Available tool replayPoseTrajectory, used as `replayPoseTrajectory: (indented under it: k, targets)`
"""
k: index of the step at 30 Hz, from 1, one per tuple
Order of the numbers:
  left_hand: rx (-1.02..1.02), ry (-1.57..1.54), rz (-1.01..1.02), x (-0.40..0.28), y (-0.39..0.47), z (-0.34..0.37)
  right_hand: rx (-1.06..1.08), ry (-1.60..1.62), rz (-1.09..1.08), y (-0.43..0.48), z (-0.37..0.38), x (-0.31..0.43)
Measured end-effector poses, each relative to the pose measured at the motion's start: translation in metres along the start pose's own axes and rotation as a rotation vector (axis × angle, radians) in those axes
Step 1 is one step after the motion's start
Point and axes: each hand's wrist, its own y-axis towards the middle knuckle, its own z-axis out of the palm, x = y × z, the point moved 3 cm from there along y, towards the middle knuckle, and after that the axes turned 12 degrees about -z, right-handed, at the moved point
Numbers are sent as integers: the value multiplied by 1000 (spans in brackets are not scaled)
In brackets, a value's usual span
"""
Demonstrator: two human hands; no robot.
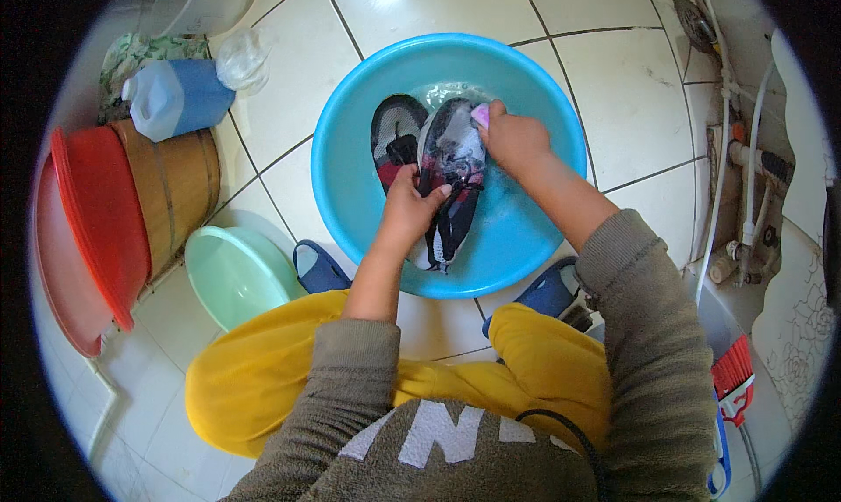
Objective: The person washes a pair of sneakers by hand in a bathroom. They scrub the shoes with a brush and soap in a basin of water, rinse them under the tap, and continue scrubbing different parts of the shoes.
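Note:
A blue plastic basin point(525, 265) stands on the floor in front of me, with sudsy water in it. My left hand point(412, 203) grips the side of a wet black, grey and dark red shoe point(453, 147), thumb across its lace area. White foam covers part of the shoe's toe. In my right hand point(519, 137) is a small pink-purple object point(481, 114), perhaps a brush or a bar of soap, held against the toe's right edge; my fingers hide most of it. A matching shoe point(397, 131) lies to the left inside the basin, partly behind my left hand.
A pale green basin point(240, 275) tilts beside my left knee. Further left are red basins point(98, 226), a brown container point(171, 180) and a jug of blue liquid point(181, 98). Pipes point(749, 167) run along the right wall, above a red-bristled broom point(732, 370).

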Motion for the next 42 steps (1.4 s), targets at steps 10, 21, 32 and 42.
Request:
replayPoseTrajectory:
  k: [10,21,32,42]
  targets:
    - [-71,-104,-217,-31,-1,-42,171,245,3,-44,44,39]
    - [-122,-8,-145,-15,8,-41,-73,-7,-455,-6,-9,85]
    - [-171,-127,-100,-17,5,-33,8,70,-138,19,-29,37]
    - [-179,-91,-140,-17,5,-35,158,81,-204,12,-20,50]
